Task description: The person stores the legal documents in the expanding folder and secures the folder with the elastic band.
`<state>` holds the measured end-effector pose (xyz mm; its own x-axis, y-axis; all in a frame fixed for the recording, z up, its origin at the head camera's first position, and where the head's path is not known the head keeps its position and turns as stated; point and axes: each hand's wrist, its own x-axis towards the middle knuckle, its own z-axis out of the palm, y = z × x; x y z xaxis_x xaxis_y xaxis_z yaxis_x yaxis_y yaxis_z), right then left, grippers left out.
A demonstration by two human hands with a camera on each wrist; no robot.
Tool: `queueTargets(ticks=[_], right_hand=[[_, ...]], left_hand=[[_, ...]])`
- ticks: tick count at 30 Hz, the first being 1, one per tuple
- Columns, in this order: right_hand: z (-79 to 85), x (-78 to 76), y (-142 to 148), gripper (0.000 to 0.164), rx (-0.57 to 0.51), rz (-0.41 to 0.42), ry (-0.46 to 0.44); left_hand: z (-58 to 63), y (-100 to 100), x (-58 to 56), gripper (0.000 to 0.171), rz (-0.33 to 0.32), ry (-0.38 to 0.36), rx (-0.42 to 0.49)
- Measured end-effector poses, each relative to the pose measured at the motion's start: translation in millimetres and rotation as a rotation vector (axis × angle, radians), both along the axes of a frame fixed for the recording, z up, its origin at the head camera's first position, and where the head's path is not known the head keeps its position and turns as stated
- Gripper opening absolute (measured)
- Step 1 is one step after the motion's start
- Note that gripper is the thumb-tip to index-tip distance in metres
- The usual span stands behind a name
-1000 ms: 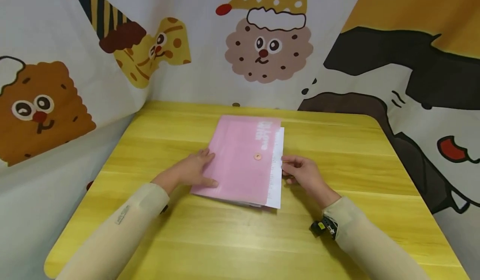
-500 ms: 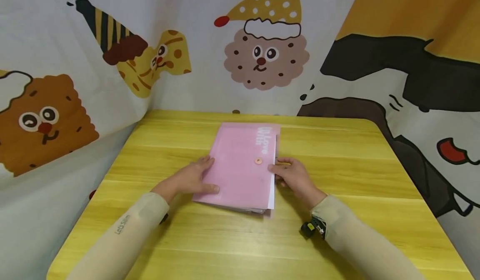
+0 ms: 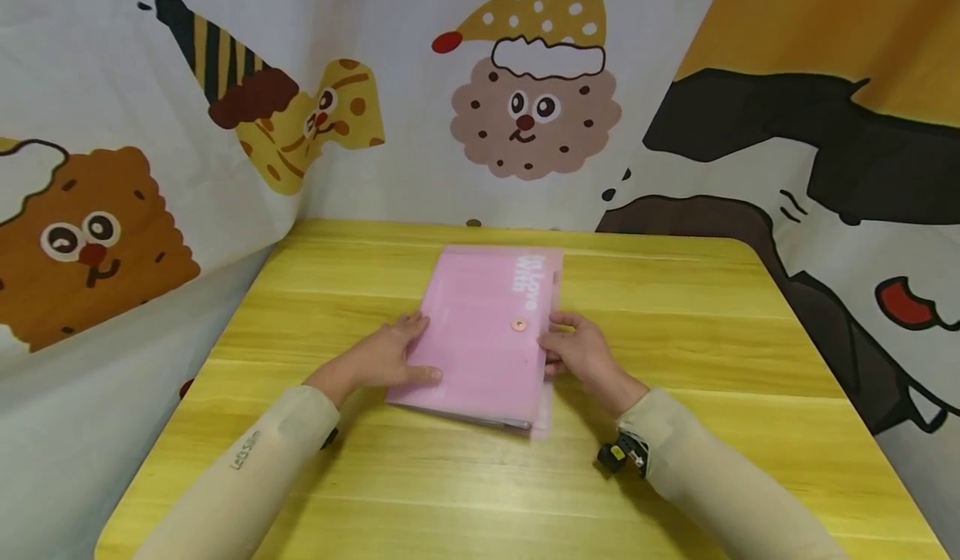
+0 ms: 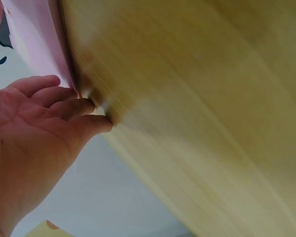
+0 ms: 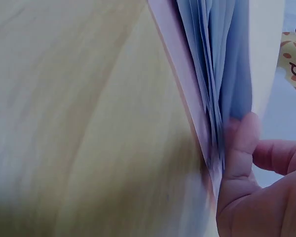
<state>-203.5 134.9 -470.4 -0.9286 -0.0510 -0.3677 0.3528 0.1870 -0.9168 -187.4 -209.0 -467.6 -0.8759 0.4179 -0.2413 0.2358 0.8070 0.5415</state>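
Note:
A pink document folder (image 3: pixel 480 335) with white lettering and a round button lies on the table. My left hand (image 3: pixel 382 347) rests along its left edge, thumb over the cover and fingers spread; in the left wrist view its fingers (image 4: pixel 96 126) lie at the folder's edge by the tabletop. At the right edge my right hand (image 3: pixel 588 352) pinches the cover with thumb and fingers. In the right wrist view, several sheets (image 5: pixel 207 54) show between the covers, with a digit pressed in at their edges. No white paper sticks out on the right in the head view.
The yellow wood-grain table (image 3: pixel 480 493) has rounded corners and extends around the folder on all sides. Behind and to the left hangs a white curtain (image 3: pixel 416 168) printed with cartoon biscuits.
The white sheet that stuck out of the folder's right side has slid left inside it. My right hand has moved left to the cover's edge; my left hand has stayed in place.

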Motion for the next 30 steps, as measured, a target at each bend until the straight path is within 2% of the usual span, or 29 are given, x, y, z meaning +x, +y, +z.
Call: queueTargets(ticks=[3, 6, 10, 12, 15, 19, 23, 26, 30], right_hand=[[0.5, 1.1, 13, 0.065, -0.021, 0.009, -0.013], [2.1, 1.2, 32, 0.066, -0.04, 0.006, -0.018], [6.2, 1.4, 58, 0.07, -0.064, 0.015, -0.025], [7.6, 1.6, 67, 0.072, -0.088, 0.035, -0.025], [5.5, 0.1, 81, 0.073, -0.099, 0.069, -0.02], [1.0, -2.1, 94, 0.071, -0.075, 0.124, -0.014], [-1.7, -3.9, 100, 0.071, -0.08, 0.169, -0.028], [-1.4, -6.8, 100, 0.07, -0.113, 0.185, -0.056], [1.6, -11.3, 96, 0.068, -0.193, 0.187, -0.103]], left_hand=[[-0.8, 3, -1.3, 0.105, -0.017, 0.064, -0.006], [1.3, 11, -4.3, 0.097, -0.063, 0.199, -0.028], [9.2, 34, -10.8, 0.096, -0.201, 0.387, -0.134], [12.0, 46, -14.6, 0.099, -0.282, 0.435, -0.197], [7.7, 63, -24.9, 0.101, -0.379, 0.49, -0.276], [-4.3, 73, -38.5, 0.099, -0.408, 0.515, -0.313], [-21.1, 73, -50.7, 0.097, -0.392, 0.464, -0.328], [-32.4, 74, -56.8, 0.096, -0.379, 0.413, -0.316], [-42.0, 78, -60.4, 0.096, -0.368, 0.418, -0.307]])
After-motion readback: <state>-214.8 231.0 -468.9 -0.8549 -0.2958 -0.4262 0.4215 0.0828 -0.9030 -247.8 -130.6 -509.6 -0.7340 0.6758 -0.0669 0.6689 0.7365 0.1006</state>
